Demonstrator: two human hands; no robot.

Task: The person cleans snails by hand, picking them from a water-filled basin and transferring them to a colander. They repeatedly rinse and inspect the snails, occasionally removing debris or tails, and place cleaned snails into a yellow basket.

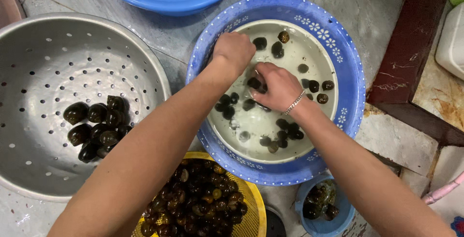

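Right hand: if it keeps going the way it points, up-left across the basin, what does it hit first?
Likely the dark snails at the fingertips of the right hand, then the left hand just beyond. Depth is unclear under the water.

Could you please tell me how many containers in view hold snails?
4: the metal colander at left, the blue-rimmed basin under both hands, the yellow basket at bottom, the small blue cup at lower right.

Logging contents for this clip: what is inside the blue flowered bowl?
The blue flowered bowl holds cloudy water and scattered dark snails. Both hands, left hand and right hand, cover whatever lies beneath them.
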